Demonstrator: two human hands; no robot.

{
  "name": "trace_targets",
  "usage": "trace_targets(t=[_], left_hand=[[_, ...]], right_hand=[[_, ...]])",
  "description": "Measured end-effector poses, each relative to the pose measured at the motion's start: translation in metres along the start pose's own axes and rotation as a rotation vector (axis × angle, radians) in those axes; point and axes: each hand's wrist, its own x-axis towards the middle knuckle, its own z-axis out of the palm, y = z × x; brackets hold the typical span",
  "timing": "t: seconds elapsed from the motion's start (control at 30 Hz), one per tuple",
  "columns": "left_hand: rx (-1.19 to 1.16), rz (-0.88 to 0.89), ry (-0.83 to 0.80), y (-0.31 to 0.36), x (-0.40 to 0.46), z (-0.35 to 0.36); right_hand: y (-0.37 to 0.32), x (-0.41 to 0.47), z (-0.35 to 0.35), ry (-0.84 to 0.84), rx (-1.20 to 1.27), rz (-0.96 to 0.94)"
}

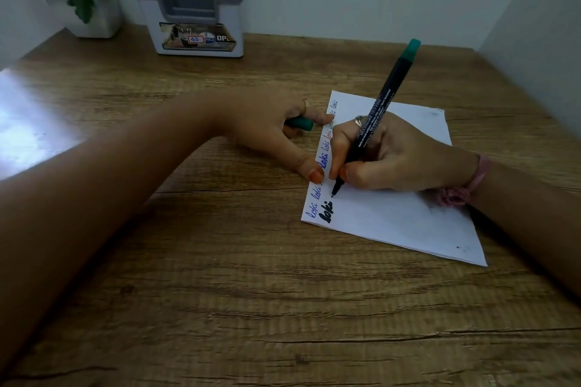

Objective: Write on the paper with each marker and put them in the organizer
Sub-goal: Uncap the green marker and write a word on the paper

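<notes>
A white sheet of paper (405, 223) lies on the wooden desk (220, 292), with several written words down its left edge. My right hand (393, 157) grips a black marker with a green end (382, 104), its tip touching the paper beside a thick black word. My left hand (267, 129) holds the green cap (301, 122) in its curled fingers, while the thumb and forefinger press on the paper's left edge. The grey and white organizer (195, 16) stands at the back of the desk, with pens and markers in its side pockets.
A white pot with a green plant (85, 6) stands at the back left, next to the organizer. White walls close the desk at the back and on the right. A bright patch of light falls on the desk's left side.
</notes>
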Motion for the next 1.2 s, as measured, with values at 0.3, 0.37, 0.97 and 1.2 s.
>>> trace_targets(t=[0.3, 0.37, 0.97, 1.2], left_hand=[[-0.055, -0.018, 0.001, -0.0010, -0.0007, 0.0008], [-0.050, -0.024, 0.001, -0.0005, -0.0008, 0.0006], [-0.023, -0.016, 0.011, 0.0012, 0.0001, -0.0002], [-0.052, -0.022, -0.006, -0.0025, 0.0029, 0.0008]], right_hand=[[-0.0009, 0.0015, 0.0006, 0.016, -0.006, 0.006], [-0.0021, 0.0008, -0.0001, 0.005, -0.009, 0.005], [0.0024, 0.0027, 0.0012, 0.057, 0.021, 0.039], [-0.0001, 0.0017, -0.0002, 0.042, 0.015, 0.039]])
